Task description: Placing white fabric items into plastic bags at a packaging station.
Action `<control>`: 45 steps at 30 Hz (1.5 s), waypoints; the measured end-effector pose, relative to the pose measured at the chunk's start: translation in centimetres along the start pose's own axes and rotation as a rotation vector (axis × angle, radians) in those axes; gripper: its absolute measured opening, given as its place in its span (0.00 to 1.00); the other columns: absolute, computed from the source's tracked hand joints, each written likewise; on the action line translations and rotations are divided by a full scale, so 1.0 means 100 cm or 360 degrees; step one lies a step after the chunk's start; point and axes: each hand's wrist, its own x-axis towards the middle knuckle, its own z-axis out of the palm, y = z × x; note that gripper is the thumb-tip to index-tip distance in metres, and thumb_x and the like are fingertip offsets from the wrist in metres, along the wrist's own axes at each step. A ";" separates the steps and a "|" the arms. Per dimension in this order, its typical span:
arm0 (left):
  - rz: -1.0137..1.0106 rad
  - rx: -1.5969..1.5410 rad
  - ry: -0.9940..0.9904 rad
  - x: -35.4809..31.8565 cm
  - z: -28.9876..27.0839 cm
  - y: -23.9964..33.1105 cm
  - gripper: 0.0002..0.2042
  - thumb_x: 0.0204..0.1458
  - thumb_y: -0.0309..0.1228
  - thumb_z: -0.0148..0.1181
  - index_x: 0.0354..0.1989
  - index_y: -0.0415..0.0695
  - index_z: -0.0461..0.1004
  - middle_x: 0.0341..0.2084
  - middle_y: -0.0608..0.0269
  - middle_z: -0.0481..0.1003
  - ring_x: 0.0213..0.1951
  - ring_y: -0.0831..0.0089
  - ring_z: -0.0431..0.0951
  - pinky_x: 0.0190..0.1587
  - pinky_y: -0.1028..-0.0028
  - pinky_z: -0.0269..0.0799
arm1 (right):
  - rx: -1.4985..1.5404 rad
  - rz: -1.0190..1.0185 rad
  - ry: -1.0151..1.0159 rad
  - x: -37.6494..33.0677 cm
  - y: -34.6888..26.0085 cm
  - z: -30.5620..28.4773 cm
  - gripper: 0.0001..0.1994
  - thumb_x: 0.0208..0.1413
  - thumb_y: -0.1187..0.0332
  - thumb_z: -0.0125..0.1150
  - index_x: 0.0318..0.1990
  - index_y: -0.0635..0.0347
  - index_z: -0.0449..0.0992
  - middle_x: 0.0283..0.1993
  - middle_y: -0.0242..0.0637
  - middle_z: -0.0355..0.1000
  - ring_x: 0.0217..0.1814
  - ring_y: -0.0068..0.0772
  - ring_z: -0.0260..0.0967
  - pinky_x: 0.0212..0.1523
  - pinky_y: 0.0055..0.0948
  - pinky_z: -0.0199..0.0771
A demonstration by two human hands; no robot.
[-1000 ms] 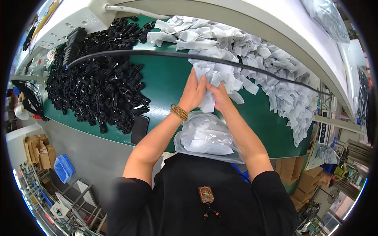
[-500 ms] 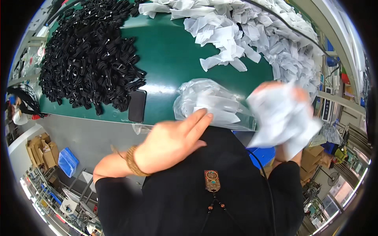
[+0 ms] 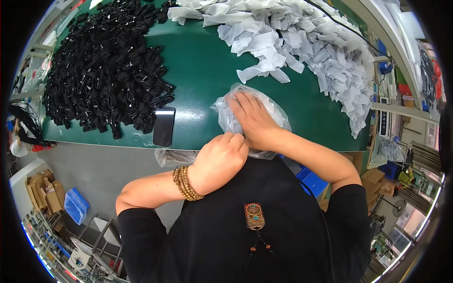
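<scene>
A clear plastic bag [image 3: 281, 112] lies at the near edge of the green table, with whitish contents showing through it. My left hand [image 3: 221, 159], with a beaded bracelet at its wrist, is closed on the bag's near edge. My right hand [image 3: 255, 118] reaches over to the bag with its fingers stretched out and slightly apart, pressing down at the opening. Whether anything lies under that palm is hidden. The two hands nearly touch at the bag's mouth.
Bundled black cables [image 3: 108, 70] are heaped on the table's left. A black phone [image 3: 163, 126] lies beside them at the edge. Small whitish packets [image 3: 325, 61] spread across the far right. Another clear plastic bag [image 3: 175, 158] hangs below the table edge.
My right hand has come left from beside the bag to press on it, and the white packets it held no longer show there. My left hand has closed on the bag's edge.
</scene>
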 end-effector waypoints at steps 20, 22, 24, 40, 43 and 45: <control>0.0250 0.0008 -0.0016 0.023 -0.014 -0.011 0.04 0.39 0.23 0.55 0.24 0.40 0.69 0.22 0.62 0.65 0.28 0.66 0.70 0.34 0.70 0.69 | 0.0320 -0.0218 0.0050 -0.024 0.004 -0.049 0.28 0.50 0.67 0.61 0.61 0.56 0.62 0.72 0.48 0.37 0.74 0.51 0.35 0.68 0.47 0.45; 0.0225 0.0001 0.0022 0.023 -0.011 -0.010 0.04 0.39 0.23 0.55 0.24 0.40 0.69 0.21 0.62 0.65 0.28 0.66 0.70 0.34 0.69 0.69 | 0.0372 -0.0124 0.0217 -0.026 0.007 -0.041 0.27 0.47 0.69 0.63 0.57 0.57 0.66 0.68 0.49 0.46 0.70 0.50 0.46 0.64 0.43 0.54; 0.0215 0.0001 0.0030 0.022 -0.011 -0.008 0.04 0.38 0.23 0.56 0.24 0.40 0.69 0.21 0.62 0.65 0.28 0.66 0.70 0.34 0.69 0.69 | 0.0407 -0.0074 0.0306 -0.032 0.011 -0.039 0.26 0.46 0.70 0.63 0.56 0.57 0.67 0.66 0.49 0.50 0.68 0.50 0.51 0.62 0.41 0.59; 0.0301 0.0054 -0.0241 0.034 -0.025 -0.007 0.15 0.36 0.22 0.61 0.37 0.40 0.72 0.32 0.58 0.72 0.31 0.62 0.72 0.35 0.67 0.70 | 0.0227 0.0062 0.0147 -0.073 0.023 -0.089 0.18 0.36 0.59 0.69 0.32 0.61 0.73 0.38 0.36 0.72 0.50 0.41 0.67 0.55 0.43 0.64; 0.0263 0.0251 -0.0415 0.065 -0.043 -0.010 0.26 0.32 0.31 0.68 0.47 0.47 0.71 0.49 0.56 0.70 0.36 0.61 0.72 0.39 0.66 0.70 | -0.0436 -0.0138 -0.0080 -0.108 0.050 -0.125 0.15 0.37 0.61 0.68 0.28 0.60 0.73 0.38 0.34 0.74 0.55 0.39 0.66 0.63 0.49 0.56; 0.0298 0.0313 -0.0332 0.082 -0.051 -0.020 0.19 0.36 0.30 0.66 0.41 0.45 0.72 0.41 0.61 0.72 0.33 0.64 0.71 0.36 0.68 0.70 | -0.0631 -0.0185 -0.0023 -0.117 0.082 -0.121 0.10 0.40 0.64 0.65 0.24 0.59 0.72 0.29 0.33 0.72 0.48 0.37 0.68 0.67 0.53 0.50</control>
